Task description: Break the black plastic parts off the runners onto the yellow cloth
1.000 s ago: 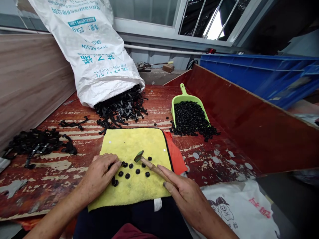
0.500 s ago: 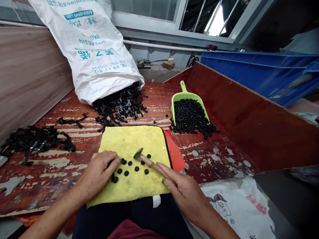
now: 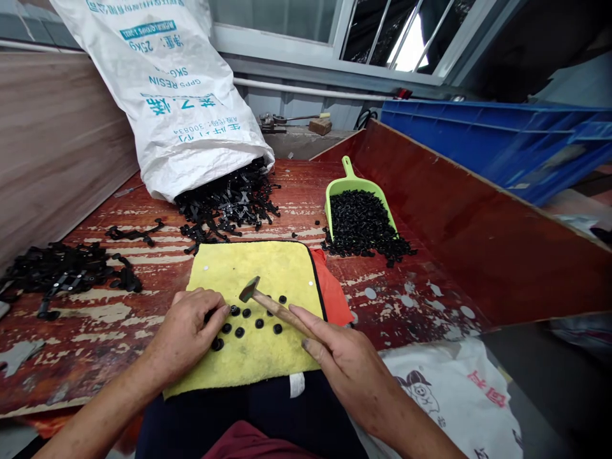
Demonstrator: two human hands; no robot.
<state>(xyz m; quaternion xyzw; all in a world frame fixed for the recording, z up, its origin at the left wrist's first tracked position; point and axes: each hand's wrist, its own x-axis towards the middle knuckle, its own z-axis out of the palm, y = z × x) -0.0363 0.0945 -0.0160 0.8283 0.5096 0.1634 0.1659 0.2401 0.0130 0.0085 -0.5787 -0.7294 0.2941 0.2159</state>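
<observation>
My right hand (image 3: 342, 360) is closed round the wooden handle of a small hammer (image 3: 282, 312). The hammer's metal head is raised over the yellow cloth (image 3: 253, 268), just right of my left hand. My left hand (image 3: 194, 325) is closed at the cloth's left side, with a black plastic part (image 3: 209, 316) showing between thumb and fingers; most of it is hidden. Several small round black caps (image 3: 259, 323) lie spread on the cloth between my hands. One black cap (image 3: 217, 344) sits close below my left thumb.
A white sack (image 3: 191, 127) spills black jointed parts (image 3: 229, 201) at the back. More such parts (image 3: 62, 271) are piled at left. A green dustpan (image 3: 348, 169) holds small black pieces. A brown board (image 3: 430, 217) and blue crate (image 3: 478, 140) stand at right.
The hammer head has moved slightly left and up, towards my left hand. My left hand keeps its grip at the cloth's left side. The whole view has shifted a little.
</observation>
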